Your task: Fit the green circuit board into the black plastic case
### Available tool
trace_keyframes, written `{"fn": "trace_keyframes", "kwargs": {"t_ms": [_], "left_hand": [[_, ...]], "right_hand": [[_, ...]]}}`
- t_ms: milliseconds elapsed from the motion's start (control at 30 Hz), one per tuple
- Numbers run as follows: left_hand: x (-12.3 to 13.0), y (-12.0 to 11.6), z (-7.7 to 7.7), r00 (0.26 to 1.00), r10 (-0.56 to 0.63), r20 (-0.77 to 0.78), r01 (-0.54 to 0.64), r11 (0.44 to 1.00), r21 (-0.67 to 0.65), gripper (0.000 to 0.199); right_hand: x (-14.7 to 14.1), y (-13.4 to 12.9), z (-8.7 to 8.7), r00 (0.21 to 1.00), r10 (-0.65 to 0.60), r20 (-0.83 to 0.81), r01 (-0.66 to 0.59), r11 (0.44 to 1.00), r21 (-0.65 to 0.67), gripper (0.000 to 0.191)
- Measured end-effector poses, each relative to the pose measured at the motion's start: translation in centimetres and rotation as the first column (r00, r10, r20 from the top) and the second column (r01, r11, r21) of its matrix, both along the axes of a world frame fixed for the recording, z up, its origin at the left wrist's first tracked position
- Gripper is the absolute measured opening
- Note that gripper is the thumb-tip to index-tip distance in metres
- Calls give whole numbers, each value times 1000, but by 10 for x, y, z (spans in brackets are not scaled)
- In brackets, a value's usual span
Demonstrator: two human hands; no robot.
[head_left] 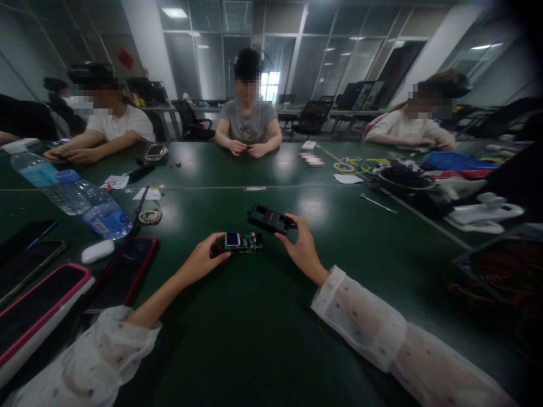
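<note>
Here's the wide green table (pixel 263 322), and with the circuit board as the middle of our dial, a person in grey (pixel 248 118) sits across it at twelve o'clock, with two others in pale tops, one at ten (pixel 125 124) and one at two (pixel 396 124). In come the arms: the left sleeve (pixel 97 350) enters from eight o'clock, the right sleeve (pixel 360 322) from four, both sheer and dotted, both forearms angled inward. Water bottles (pixel 87 200) stand toward nine to ten, a red-edged phone (pixel 123 271) lies between eight and nine, and a wrench (pixel 377 203) between two and three.

Now the hands! The left hand (pixel 208 252) is at about nine, thumb on the near side, fingers on the far side, pinching the board's end. The right hand (pixel 302 249) is at three, thumb below and fingers above, gripping the black case (pixel 275 221) by its right end, the case tilted, its cut-out window toward the left.

And the state of play: the case is off, held just beyond the circuit board (pixel 247 243) at two o'clock, the two pieces near but not fitted together. That joint is undone; whether anything on the board itself is finished, I can't tell. Smallest of all, the little screen (pixel 232 239) sits exposed at the board's left end, facing up.
</note>
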State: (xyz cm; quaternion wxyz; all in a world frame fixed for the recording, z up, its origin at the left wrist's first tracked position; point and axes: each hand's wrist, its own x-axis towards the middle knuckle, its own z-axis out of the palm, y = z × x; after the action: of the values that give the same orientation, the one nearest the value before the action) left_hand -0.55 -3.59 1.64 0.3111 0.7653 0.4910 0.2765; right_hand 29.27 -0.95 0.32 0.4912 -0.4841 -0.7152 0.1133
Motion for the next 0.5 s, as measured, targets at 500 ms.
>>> {"fn": "trace_keyframes", "kwargs": {"t_ms": [500], "left_hand": [[1,3,-6,1000,15,13,-15,1000,18,51]], "right_hand": [[-26,-20,12,948,319,12,-314,939,-143,52]]}}
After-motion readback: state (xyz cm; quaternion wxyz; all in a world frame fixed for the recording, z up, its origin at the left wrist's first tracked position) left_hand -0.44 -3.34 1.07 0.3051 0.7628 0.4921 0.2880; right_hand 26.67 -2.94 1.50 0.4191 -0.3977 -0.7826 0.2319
